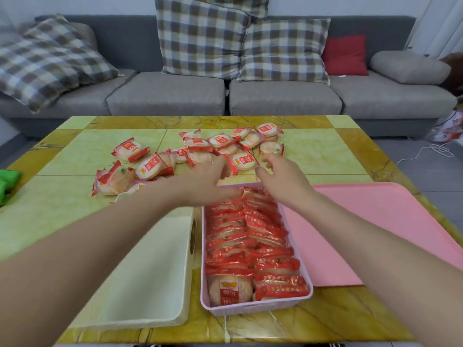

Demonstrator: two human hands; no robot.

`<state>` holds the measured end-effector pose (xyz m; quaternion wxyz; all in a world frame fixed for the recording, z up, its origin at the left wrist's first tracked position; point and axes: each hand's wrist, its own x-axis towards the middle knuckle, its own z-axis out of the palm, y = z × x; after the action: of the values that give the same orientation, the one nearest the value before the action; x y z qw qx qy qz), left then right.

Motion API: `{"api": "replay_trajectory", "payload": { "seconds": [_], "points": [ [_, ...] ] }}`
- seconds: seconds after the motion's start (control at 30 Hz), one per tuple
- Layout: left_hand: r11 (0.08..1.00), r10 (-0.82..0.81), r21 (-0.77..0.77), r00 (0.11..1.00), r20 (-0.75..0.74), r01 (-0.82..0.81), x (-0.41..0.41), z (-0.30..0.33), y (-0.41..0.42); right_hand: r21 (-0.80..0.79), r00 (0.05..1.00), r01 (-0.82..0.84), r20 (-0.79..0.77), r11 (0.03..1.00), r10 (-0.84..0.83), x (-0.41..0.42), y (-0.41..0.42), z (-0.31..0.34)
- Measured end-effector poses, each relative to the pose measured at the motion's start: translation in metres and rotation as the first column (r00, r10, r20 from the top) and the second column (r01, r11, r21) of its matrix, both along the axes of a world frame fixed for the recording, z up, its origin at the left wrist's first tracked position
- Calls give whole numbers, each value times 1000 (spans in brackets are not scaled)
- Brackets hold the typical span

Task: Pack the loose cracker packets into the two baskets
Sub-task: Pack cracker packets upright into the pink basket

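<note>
Toward the far half of the tabletop (75,151), loose cracker packets (190,151) lie in a scattered heap, red-and-clear wrappers overlapping, spread from left of centre to right of centre. Pink basket (307,294) at the near edge, centre: packed with packets stood on edge in two rows, looks close to full. Cream basket (140,279) just left of it, touching or nearly; the left forearm crosses above it and I cannot see packets inside.

Step in hand, as I judge it: fetching more packets from the heap. Next move calls for closing on one or a few packets and carrying them back, likely to the cream basket since the pink has little room.

Left hand (210,176) reaches over the pink basket's far rim, fingers spread and slack, at the heap's near edge, gripping nothing visible. Right hand (280,176) beside it, fingers loosely curled toward a packet, not yet holding.

Pink mat (375,221) lies at right; grey sofa (275,96) beyond.
</note>
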<state>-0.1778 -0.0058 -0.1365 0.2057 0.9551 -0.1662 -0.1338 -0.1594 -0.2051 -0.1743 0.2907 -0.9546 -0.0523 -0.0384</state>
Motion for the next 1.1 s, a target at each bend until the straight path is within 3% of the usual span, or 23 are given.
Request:
{"api": "replay_trajectory", "payload": {
  "seconds": [0.13, 0.27, 0.4, 0.5, 0.63, 0.73, 0.9, 1.03, 1.1],
  "points": [
    [987, 138, -84, 989, 45, -134, 67, -5, 0, 94, 966, 137, -234, 986, -111, 54, -19, -1],
    [987, 162, -2, 987, -2, -162, 127, -40, -8, 146, 930, 202, -338, 968, -143, 107, -35, -16],
    [991, 130, 38, 989, -69, -127, 170, -68, -27, 161, 917, 266, -346, 951, -198, 157, -43, -40],
    [983, 114, 156, 991, -74, -101, 195, -87, -41, 26, 902, 263, -360, 964, -237, 196, -39, -57],
    [949, 114, 297, 993, -3, -108, 215, -113, -48, -156, 944, 134, -280, 979, -174, 228, -26, -74],
    [947, 117, 295, 991, 64, -131, 219, -124, -48, -183, 956, 168, -208, 969, -205, 229, -24, -90],
    [946, 141, 297, 990, -4, -133, 206, -122, -43, -260, 956, 162, -199, 952, -217, 218, -28, -96],
    [963, 123, 243, 992, -22, -114, 186, -111, -37, -214, 963, 141, -196, 967, -184, 191, -34, -91],
    [980, 137, 147, 990, -31, -132, 173, -94, -32, -99, 957, 179, -212, 979, -196, 178, -38, -83]
  ]
}}
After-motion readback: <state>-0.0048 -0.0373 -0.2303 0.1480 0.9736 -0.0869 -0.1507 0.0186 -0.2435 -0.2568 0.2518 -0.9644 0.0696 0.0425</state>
